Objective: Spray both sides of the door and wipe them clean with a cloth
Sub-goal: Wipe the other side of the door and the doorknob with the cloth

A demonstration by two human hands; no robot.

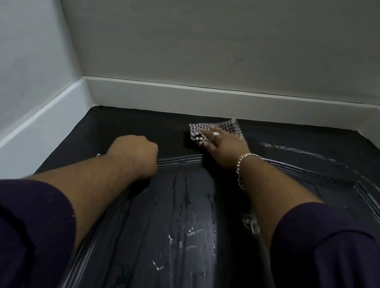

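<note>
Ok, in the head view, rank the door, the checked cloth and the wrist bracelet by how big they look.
1. door, fills the lower frame.
2. checked cloth, partly covered by the right hand.
3. bracelet, thinner than the cloth, though its chain spans a similar length.

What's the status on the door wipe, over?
Right hand presses cloth flat near door top. Left hand fisted against door, contents unseen. Panel wet, streaked. Nothing in the way.
</note>
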